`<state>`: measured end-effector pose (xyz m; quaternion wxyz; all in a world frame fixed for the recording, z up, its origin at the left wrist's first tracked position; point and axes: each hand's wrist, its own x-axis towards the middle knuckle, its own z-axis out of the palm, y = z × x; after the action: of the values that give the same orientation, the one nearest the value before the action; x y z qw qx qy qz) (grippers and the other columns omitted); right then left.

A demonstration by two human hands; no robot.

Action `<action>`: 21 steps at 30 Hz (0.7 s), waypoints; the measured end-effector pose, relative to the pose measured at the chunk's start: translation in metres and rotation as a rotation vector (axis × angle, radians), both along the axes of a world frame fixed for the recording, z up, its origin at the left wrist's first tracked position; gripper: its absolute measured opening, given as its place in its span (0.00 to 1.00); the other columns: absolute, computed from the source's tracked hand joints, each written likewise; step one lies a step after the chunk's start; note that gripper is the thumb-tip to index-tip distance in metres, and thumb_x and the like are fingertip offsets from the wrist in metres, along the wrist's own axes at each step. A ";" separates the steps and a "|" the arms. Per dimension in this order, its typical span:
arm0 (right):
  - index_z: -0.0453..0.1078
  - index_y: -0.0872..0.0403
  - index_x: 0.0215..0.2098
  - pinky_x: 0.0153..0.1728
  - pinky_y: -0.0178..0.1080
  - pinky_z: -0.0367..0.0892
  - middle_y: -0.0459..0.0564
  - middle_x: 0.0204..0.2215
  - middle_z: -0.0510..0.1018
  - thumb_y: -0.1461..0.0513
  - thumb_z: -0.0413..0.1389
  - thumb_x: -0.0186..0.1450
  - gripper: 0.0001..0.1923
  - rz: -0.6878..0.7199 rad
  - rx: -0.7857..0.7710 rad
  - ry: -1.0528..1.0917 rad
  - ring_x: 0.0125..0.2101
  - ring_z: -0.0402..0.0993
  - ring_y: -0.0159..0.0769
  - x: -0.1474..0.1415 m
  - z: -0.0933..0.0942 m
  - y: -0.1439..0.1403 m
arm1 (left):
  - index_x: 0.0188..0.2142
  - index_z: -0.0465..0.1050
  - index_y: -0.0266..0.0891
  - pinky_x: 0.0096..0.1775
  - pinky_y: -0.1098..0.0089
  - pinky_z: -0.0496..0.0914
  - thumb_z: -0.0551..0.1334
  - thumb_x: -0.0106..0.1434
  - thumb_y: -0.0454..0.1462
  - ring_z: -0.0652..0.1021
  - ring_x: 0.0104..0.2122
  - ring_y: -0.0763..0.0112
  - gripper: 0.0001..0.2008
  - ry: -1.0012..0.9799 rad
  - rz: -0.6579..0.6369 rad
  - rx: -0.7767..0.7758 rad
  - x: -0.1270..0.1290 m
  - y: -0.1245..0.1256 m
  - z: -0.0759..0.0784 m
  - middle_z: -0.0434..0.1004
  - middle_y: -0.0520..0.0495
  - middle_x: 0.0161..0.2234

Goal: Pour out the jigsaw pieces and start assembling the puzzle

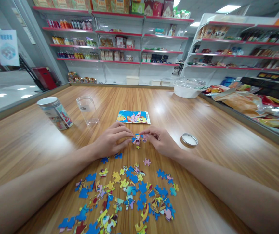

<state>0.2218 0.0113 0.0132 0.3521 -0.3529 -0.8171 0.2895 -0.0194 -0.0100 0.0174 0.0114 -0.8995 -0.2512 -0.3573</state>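
My left hand (111, 140) and my right hand (159, 140) meet at the middle of the wooden table (217, 136). Between their fingertips sits a small cluster of joined puzzle pieces (138, 140), pink and blue, which both hands pinch. Several loose colourful puzzle pieces (127, 195) lie scattered on the table closer to me, between my forearms. A picture card (134, 117) showing the cartoon design lies flat just beyond my hands.
An empty clear jar (87, 110) and a labelled jar with a white lid (54, 113) stand at the far left. A round lid (189, 139) lies right of my right hand. A white bowl (187, 88) and snack packets (242, 100) sit far right; shop shelves behind.
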 end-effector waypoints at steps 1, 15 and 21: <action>0.76 0.56 0.41 0.33 0.37 0.64 0.50 0.33 0.77 0.66 0.50 0.67 0.13 -0.009 -0.008 0.018 0.31 0.70 0.32 -0.002 0.001 -0.002 | 0.43 0.76 0.39 0.45 0.62 0.71 0.61 0.67 0.36 0.73 0.40 0.65 0.07 0.010 0.023 -0.001 0.001 -0.001 0.001 0.80 0.45 0.39; 0.72 0.57 0.40 0.33 0.38 0.71 0.51 0.33 0.79 0.63 0.52 0.67 0.08 0.007 -0.162 0.193 0.33 0.77 0.34 -0.021 0.002 -0.018 | 0.34 0.74 0.37 0.41 0.64 0.67 0.58 0.69 0.36 0.70 0.34 0.67 0.09 -0.061 0.040 -0.137 0.017 -0.012 0.002 0.77 0.48 0.29; 0.73 0.57 0.41 0.32 0.37 0.70 0.52 0.33 0.81 0.62 0.55 0.66 0.08 0.037 -0.148 0.161 0.31 0.77 0.33 -0.019 0.000 -0.018 | 0.33 0.72 0.36 0.40 0.63 0.67 0.56 0.69 0.35 0.70 0.34 0.67 0.09 -0.085 0.085 -0.168 0.012 -0.011 0.005 0.75 0.47 0.29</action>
<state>0.2023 -0.0069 0.0136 0.3840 -0.3384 -0.7690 0.3830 -0.0076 -0.0213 0.0229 -0.0597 -0.8698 -0.3184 -0.3721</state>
